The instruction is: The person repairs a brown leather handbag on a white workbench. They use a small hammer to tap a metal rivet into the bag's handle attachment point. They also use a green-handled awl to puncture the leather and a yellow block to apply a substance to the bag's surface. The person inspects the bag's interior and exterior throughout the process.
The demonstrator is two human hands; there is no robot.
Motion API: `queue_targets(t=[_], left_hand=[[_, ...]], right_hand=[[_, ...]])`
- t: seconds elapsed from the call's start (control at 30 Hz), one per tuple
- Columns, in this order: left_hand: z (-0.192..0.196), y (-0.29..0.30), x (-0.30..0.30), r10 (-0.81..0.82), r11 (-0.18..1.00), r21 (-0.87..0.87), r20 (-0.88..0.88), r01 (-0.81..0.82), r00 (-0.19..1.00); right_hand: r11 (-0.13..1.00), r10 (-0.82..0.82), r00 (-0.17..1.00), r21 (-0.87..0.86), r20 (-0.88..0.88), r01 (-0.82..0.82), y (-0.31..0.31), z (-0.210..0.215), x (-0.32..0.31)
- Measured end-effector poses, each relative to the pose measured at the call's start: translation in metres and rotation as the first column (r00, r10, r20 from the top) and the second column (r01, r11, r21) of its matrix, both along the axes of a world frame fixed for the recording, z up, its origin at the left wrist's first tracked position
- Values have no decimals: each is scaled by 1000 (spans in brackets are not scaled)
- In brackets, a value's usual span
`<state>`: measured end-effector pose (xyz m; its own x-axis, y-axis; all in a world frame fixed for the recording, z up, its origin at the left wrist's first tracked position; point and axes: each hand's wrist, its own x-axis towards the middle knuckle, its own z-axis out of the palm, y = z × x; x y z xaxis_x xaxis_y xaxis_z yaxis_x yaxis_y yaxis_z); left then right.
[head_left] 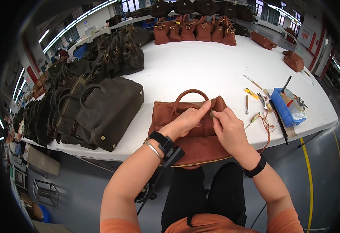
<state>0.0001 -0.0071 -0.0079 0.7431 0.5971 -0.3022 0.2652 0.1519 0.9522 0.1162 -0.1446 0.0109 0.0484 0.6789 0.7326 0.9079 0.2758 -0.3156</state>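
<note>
A reddish-brown leather handbag [164,112] lies in front of me at the table's near edge. One of its handles [193,91] arches up at the far side, and a brass-coloured zipper [201,163] runs along the edge closest to me. My left hand [191,118] is closed on the bag's upper part, its thumb stretched along the leather and its other fingers mostly hidden. Right beside that thumb, my right hand [230,126] pinches at a small greyish-green piece by the bag's seam. What exactly it holds is too small to make out.
Dark green handbags [115,105] crowd the table's left side. Several brown handbags [205,31] stand in a row at the far edge. To the right are a blue tray [284,110] of supplies, a yellow cutter [251,93], brushes and an orange cord [269,132].
</note>
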Motion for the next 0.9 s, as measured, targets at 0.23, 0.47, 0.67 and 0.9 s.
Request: queue_targets(t=[0.23,0.47,0.67,0.9], left_hand=[[-1,-1,-1,-41,999,25,-3,41,999],[-1,-5,-1,-119,990,89,82,112,989],[5,-8,-8,-162,984,101,136,149,977],[11,-10,-10,-162,985,90,153,149,975]], right_hand=[[991,-34,987,-130,-157,13,-26,30,6],[970,-102,884,-242,-456,-13,-39,16,22],[990,-26,926,-139,-376,-29,-23,9,15],[999,38,997,-28,65,-37,-9,7,8]])
